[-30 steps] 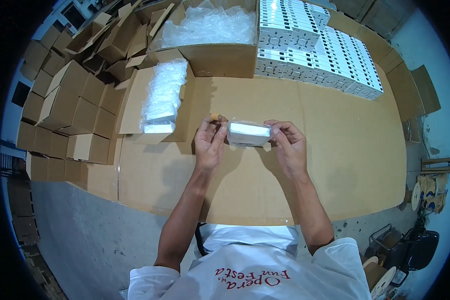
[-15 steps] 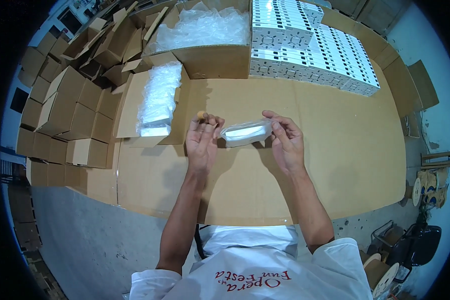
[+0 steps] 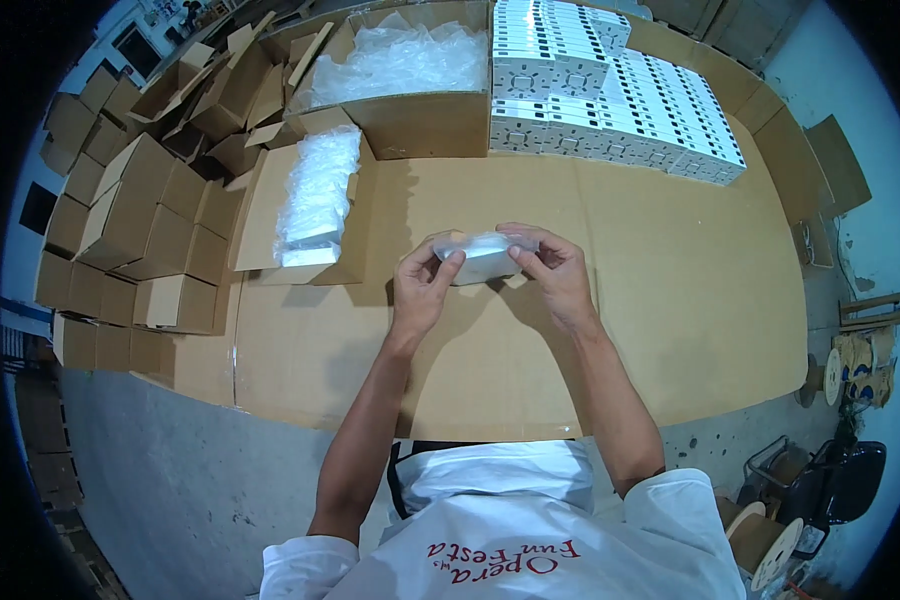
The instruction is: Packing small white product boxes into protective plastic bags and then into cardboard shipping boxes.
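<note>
Between my two hands, a small white box in a clear plastic bag (image 3: 486,259) is held up over the cardboard-covered table (image 3: 670,300). My left hand (image 3: 422,288) pinches its left end between thumb and fingers. At the opposite end, my right hand (image 3: 555,272) grips the upper right corner, thumb in front and fingers behind. The bag's film stands up loosely along the top edge. To the left of my hands lies an open carton (image 3: 358,238) with a row of similar bagged white boxes (image 3: 316,195) in it.
A large carton (image 3: 425,128) with clear plastic bags (image 3: 400,65) stands at the back. Beside it are stacked white printed boxes (image 3: 620,110). Many brown cartons (image 3: 140,220) are piled at the left. A black chair (image 3: 850,480) stands on the floor at right.
My left hand has moved right and taken hold of the bagged box's left end. The box has turned more upright, and my right hand has shifted slightly left.
</note>
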A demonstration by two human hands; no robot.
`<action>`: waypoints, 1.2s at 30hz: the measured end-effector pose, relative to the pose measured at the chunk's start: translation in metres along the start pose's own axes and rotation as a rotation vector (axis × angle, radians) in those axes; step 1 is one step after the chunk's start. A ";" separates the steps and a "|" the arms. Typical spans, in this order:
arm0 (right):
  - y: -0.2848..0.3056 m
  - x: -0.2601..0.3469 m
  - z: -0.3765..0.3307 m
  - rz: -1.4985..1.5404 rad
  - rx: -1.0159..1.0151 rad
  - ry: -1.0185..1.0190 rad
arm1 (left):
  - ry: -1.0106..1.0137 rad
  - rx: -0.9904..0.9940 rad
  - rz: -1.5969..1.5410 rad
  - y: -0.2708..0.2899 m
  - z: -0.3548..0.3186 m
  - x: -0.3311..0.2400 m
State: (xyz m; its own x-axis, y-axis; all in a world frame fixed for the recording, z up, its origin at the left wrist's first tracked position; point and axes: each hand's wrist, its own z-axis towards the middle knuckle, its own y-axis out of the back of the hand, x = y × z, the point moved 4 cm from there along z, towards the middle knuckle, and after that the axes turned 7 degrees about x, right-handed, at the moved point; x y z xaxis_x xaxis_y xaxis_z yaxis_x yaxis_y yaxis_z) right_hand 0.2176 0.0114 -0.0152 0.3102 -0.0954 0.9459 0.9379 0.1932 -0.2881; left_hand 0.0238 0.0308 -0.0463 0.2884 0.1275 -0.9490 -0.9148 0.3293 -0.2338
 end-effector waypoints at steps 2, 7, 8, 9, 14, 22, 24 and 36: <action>0.002 0.005 -0.004 -0.076 -0.056 -0.095 | 0.024 0.000 0.040 -0.002 -0.002 -0.011; 0.003 0.017 -0.011 -0.038 -0.036 -0.036 | 0.003 0.019 0.193 -0.012 -0.008 -0.037; 0.002 0.018 -0.011 -0.045 -0.040 -0.072 | -0.007 0.010 0.203 -0.012 -0.007 -0.041; 0.002 0.018 -0.011 -0.045 -0.039 -0.071 | -0.016 0.001 0.212 -0.012 -0.006 -0.043; 0.006 0.016 -0.010 -0.022 -0.038 -0.031 | -0.035 -0.035 0.267 -0.011 -0.003 -0.045; -0.004 0.017 -0.010 -0.108 -0.032 0.033 | -0.053 -0.017 0.075 -0.014 0.000 -0.035; -0.002 0.013 -0.010 -0.149 -0.010 0.028 | -0.124 0.104 0.156 -0.012 -0.003 -0.034; -0.007 0.013 -0.009 -0.182 0.084 0.021 | 0.011 0.048 0.017 -0.001 -0.010 -0.030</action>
State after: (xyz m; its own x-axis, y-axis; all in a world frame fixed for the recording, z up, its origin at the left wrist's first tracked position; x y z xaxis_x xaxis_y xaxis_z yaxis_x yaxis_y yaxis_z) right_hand 0.2164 -0.0004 -0.0026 0.1407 -0.1565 0.9776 0.9628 0.2515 -0.0983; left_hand 0.0135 0.0170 -0.0195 0.2696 0.1230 -0.9551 -0.9047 0.3721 -0.2075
